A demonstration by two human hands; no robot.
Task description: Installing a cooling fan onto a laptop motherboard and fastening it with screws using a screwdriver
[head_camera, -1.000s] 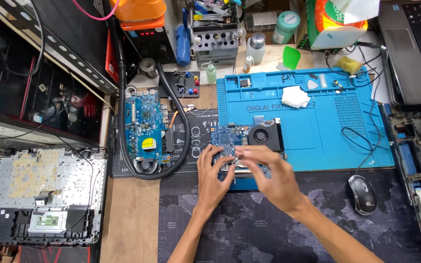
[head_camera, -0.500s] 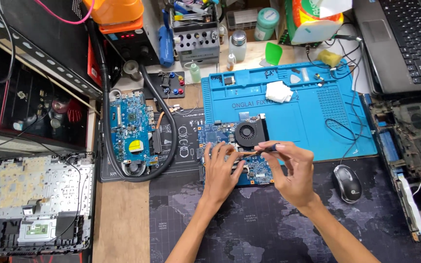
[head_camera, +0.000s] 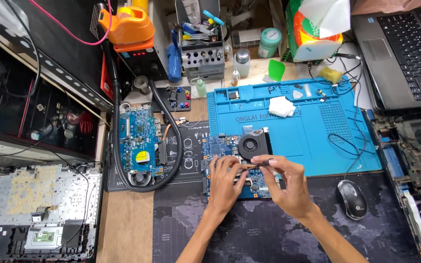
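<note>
Both hands cover the middle of the blue circuit board (head_camera: 220, 146), hiding whatever sits beneath them beside its black fan (head_camera: 252, 145). What the right hand (head_camera: 288, 185) pinches is too small to make out. Right of the board, the open laptop (head_camera: 405, 53) and a dismantled chassis (head_camera: 415, 146) run off the edge.

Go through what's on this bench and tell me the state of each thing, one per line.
Left hand: resting flat on the blue board.
Right hand: fingertips pinched over the board by the fan.
Blue board: bare, out of its case, fan attached.
Second board: lying loose, ringed by a black hose.
Laptop: open.
Laptop base: opened, insides exposed.
Mouse: untouched.
</note>
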